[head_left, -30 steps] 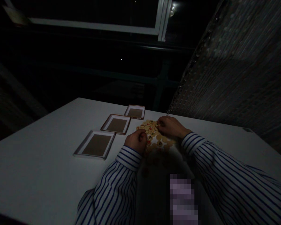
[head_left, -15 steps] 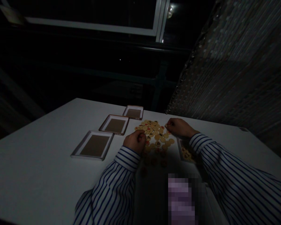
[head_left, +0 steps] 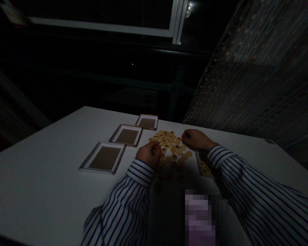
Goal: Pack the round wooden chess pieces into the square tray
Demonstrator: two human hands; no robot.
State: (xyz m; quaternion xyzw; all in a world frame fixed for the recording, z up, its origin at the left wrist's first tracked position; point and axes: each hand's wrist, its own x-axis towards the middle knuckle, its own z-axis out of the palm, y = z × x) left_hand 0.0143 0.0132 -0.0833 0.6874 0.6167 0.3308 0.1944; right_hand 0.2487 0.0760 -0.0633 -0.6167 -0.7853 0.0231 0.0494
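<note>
Round wooden Chinese chess pieces (head_left: 171, 139), some with red or black characters and some blank side up, lie in a loose pile between my hands. My left hand (head_left: 149, 153) is closed at the pile's near left edge, its fingers curled in; whatever they hold is hidden. At the far right edge, my right hand (head_left: 197, 139) is closed in a pinch, fingertips down by the pieces. A piece showed at these fingertips a moment ago; the fingers cover it now. Under my right wrist is a shallow box (head_left: 204, 165) with several pieces in it, partly hidden by the sleeve.
Three shallow trays stand in a slanting row on the left: a near one (head_left: 97, 168), a middle one (head_left: 113, 136) and a far one (head_left: 155, 127). The white table (head_left: 48, 177) ends at a dark background. A bead curtain (head_left: 246, 78) hangs beyond its right side.
My right hand has turned slightly, and the piece at its fingertips has gone out of sight. A red-marked piece beside it no longer shows. My left hand stays in place.
</note>
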